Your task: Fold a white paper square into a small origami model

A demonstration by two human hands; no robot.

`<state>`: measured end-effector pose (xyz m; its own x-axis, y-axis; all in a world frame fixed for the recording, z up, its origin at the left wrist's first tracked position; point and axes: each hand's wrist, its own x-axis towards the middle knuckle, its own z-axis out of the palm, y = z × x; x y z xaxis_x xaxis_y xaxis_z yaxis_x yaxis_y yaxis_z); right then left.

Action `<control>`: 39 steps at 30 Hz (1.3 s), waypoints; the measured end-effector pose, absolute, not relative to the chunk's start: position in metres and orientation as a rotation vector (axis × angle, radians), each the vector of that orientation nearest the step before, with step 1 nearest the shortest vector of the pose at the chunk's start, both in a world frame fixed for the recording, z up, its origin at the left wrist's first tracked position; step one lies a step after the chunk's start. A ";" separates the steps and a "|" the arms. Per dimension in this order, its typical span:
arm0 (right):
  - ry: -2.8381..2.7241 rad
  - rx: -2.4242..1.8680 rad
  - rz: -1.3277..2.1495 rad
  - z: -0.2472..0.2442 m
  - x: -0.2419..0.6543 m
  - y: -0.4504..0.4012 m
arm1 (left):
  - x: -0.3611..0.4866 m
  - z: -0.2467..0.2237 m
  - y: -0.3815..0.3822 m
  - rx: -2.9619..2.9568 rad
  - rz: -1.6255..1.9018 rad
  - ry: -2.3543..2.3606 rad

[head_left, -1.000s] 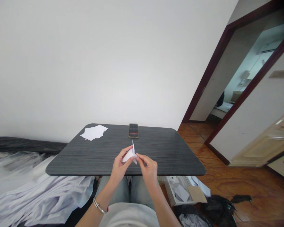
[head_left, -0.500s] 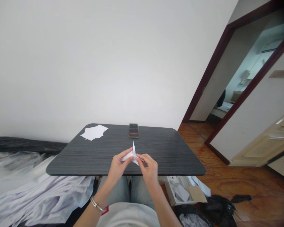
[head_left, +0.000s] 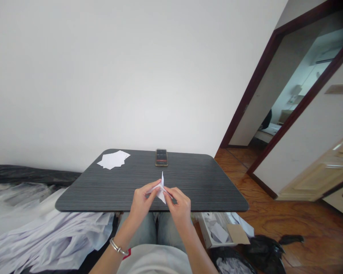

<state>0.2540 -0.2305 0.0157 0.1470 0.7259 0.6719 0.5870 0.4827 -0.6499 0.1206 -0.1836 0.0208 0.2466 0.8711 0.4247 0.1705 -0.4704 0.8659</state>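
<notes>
Narrower now, the folded white paper (head_left: 161, 193) stands with its point up over the dark wood-grain table (head_left: 202, 182), pinched between the fingertips of the left hand (head_left: 143, 203) and right hand (head_left: 179, 203). Too slack a pinch could let it slip or spring open. Loose white sheets (head_left: 113, 160) and a phone (head_left: 161, 157) lie near the far edge

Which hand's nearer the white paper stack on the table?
Left hand: in front of and to the right of the white paper stack, not touching it. Right hand: farther right, across the folded paper from it.
</notes>
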 end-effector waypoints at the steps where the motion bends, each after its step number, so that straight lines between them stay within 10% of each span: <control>1: -1.533 -1.183 0.132 0.014 0.254 -0.230 | 0.120 0.020 -0.184 1.874 1.286 0.986; 39: -1.404 -1.336 0.258 0.020 0.259 -0.232 | 0.115 0.022 -0.185 2.027 1.446 0.917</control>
<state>0.2585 -0.2323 0.0204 0.2669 0.7969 0.5419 0.5522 0.3344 -0.7637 0.1153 -0.1849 0.0216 0.2158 0.7530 0.6216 0.2415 -0.6580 0.7132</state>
